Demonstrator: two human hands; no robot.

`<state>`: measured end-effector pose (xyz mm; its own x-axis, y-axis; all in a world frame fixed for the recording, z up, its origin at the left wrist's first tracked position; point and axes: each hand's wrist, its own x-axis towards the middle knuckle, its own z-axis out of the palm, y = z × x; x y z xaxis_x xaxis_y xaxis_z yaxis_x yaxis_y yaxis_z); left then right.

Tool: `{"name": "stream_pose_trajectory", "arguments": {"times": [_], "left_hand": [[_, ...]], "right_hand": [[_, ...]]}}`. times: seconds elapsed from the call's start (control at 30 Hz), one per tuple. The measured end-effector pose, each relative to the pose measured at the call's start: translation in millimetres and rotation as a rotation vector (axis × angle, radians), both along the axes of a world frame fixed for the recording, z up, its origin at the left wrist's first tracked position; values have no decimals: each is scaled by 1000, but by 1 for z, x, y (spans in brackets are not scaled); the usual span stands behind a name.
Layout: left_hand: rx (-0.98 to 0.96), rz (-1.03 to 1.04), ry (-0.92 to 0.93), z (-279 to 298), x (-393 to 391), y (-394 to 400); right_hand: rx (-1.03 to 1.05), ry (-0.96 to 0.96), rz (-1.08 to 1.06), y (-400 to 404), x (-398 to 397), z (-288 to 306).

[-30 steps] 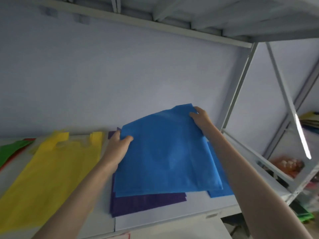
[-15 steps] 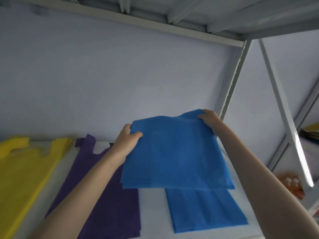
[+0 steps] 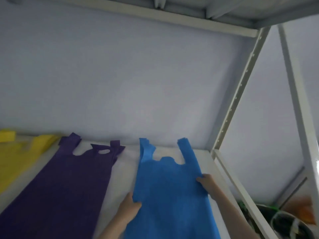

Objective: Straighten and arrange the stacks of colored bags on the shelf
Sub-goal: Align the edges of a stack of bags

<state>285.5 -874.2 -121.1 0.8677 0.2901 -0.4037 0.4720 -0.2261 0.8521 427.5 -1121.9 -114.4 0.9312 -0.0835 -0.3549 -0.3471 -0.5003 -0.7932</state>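
A stack of blue bags (image 3: 170, 195) lies flat on the white shelf (image 3: 126, 161), handles pointing at the back wall. My left hand (image 3: 130, 207) grips the stack's left edge, thumb on top. My right hand (image 3: 207, 184) holds its right edge with curled fingers. To the left lies a purple stack (image 3: 65, 190) with crumpled handles, and a yellow stack (image 3: 15, 159) lies at the far left, partly out of frame.
A white shelf post (image 3: 236, 99) and a slanted brace (image 3: 300, 107) stand close on the right. The upper shelf's beam (image 3: 155, 16) runs overhead. Below right, past the frame, sit a dark round container (image 3: 291, 226) and something orange (image 3: 303, 207).
The folded blue bags that I held lifted now lie spread out full length on the blue stack. Both hands moved down to its side edges. The view shifted right and closer.
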Motion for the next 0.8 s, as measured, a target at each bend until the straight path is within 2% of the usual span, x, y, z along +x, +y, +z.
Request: {"name": "stream_pose_trajectory", "arguments": {"times": [0.07, 0.17, 0.37, 0.57, 0.8], "left_hand": [[71, 42, 51, -13, -1, -7], [109, 32, 90, -12, 5, -7], [169, -31, 48, -4, 8, -19], [186, -81, 132, -5, 12, -23], [340, -120, 133, -4, 18, -17]], "right_hand": [[-35, 39, -12, -6, 2, -22], [-40, 35, -17, -8, 10, -25], [-88, 21, -31, -13, 21, -24], [-130, 20, -18, -9, 14, -10], [-243, 22, 44, -3, -2, 9]]}}
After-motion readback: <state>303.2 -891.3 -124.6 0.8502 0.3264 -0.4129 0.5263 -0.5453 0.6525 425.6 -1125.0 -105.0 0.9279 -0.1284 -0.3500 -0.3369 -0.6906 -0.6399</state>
